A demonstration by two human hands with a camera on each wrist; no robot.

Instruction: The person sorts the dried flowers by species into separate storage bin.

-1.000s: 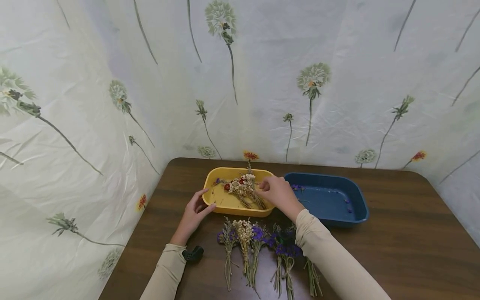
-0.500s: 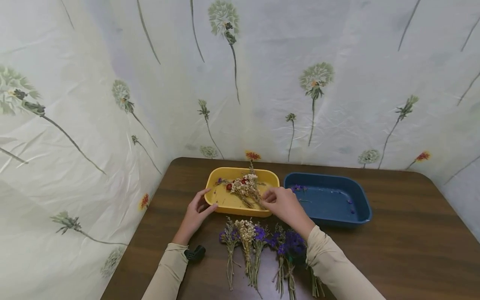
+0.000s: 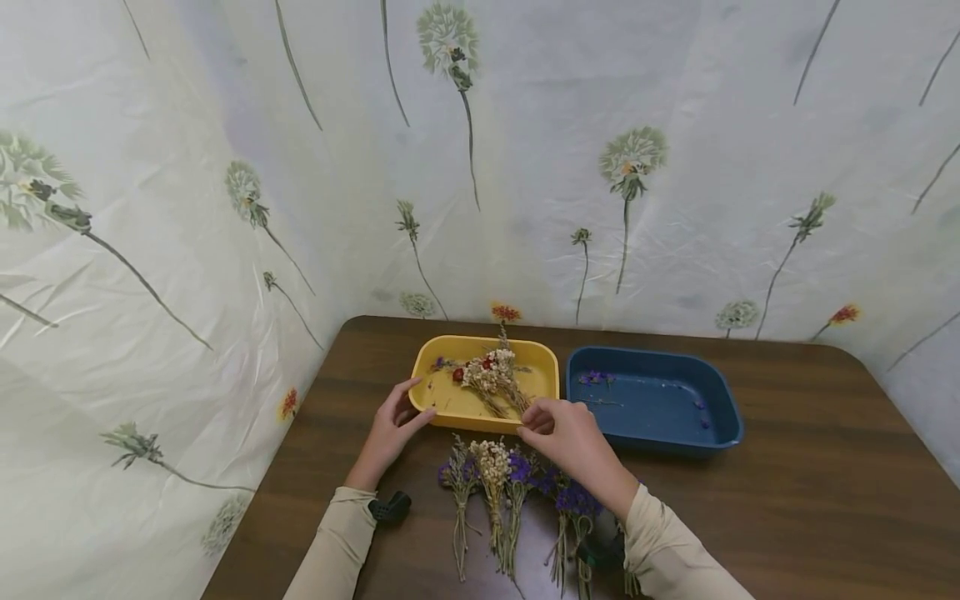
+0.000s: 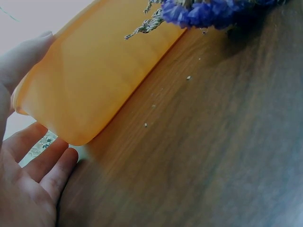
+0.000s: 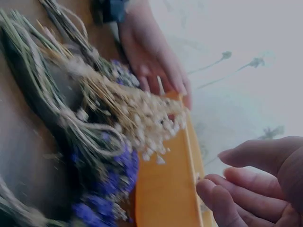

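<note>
Left grip (image 3: 387,429) spread on yellow tray (image 3: 472,422) end, right grip (image 3: 572,435) loosely parted at near-right rim, dried bouquet (image 3: 486,373) inside between, stems right-side.

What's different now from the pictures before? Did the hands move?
The right hand pulled back from the dried flowers in the yellow tray to that tray's near right corner. Nothing shows in its grasp now; I can't tell whether it gripped anything earlier. The left hand stayed at the left end, and both the dried flowers and the blue tray stayed put.
</note>
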